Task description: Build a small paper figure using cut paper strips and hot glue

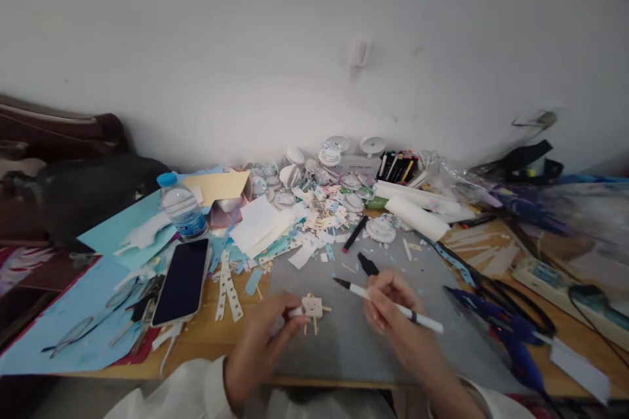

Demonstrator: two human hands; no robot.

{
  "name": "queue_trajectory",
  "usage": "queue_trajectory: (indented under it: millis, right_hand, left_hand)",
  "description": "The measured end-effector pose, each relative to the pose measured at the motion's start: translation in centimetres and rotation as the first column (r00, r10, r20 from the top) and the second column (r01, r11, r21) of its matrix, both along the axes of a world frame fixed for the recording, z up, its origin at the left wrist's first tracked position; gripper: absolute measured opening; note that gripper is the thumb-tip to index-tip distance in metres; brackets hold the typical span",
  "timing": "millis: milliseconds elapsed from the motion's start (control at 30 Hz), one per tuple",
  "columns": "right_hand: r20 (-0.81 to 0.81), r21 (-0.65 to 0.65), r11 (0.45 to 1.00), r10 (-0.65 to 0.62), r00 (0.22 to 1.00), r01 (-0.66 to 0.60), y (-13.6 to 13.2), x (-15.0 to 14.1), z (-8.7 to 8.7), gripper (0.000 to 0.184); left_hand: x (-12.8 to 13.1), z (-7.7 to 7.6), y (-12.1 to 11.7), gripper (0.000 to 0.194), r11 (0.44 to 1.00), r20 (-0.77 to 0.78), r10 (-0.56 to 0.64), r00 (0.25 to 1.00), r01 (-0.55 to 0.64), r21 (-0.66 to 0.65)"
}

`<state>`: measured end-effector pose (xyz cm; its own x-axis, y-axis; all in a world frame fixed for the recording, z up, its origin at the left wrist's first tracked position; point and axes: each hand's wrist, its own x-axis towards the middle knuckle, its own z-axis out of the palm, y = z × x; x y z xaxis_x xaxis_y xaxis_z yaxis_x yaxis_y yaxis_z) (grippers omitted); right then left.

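My left hand [269, 334] is closed, thumb and forefinger pinching a small pale figure [312, 306] by its left side. The figure has a squarish body with dark dots and thin stick limbs, and it hangs just over the grey mat [344, 357]. In my right hand [396, 304] is a white marker pen [358, 289], its dark tip pointing left toward the figure but apart from it. A black piece [367, 264] shows just behind my right fingers; whether they touch it I cannot tell. A black marker with a red end [354, 234] lies farther back on the mat.
Paper scraps [324, 216] and round white pieces crowd the back. On the left are a water bottle [184, 209], a phone [181, 283] and glasses [88, 324]. To the right lie scissors [515, 304], a blue glue gun [515, 347], a power strip [574, 298] and a paper roll [417, 217].
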<state>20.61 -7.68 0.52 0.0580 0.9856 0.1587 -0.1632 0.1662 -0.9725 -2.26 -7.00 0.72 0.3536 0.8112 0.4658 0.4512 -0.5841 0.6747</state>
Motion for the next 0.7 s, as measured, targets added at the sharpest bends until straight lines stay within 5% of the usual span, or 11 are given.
queue_trajectory:
  millis: [300, 500, 700]
  right_hand:
    - [0.160, -0.029, 0.958, 0.287, 0.944, -0.286, -2.1, -1.7, 5.6, 0.039]
    - [0.244, -0.059, 0.953, 0.302, 0.921, -0.297, -1.4, -1.2, 5.4, 0.037]
    - [0.280, -0.052, 0.924, 0.378, 0.883, -0.379, -1.2, -1.1, 4.0, 0.023]
  left_hand:
    - [-0.3, 3.6, -1.3, 0.032, 0.995, 0.151, -0.041, 0.988, 0.055, -0.088]
    - [-0.2, 4.4, -0.9, 0.036, 0.994, 0.119, -0.066, 0.991, 0.076, -0.083]
    - [-0.5, 4.6, 0.1, 0.037, 0.967, -0.049, -0.255, 0.966, 0.256, 0.013]
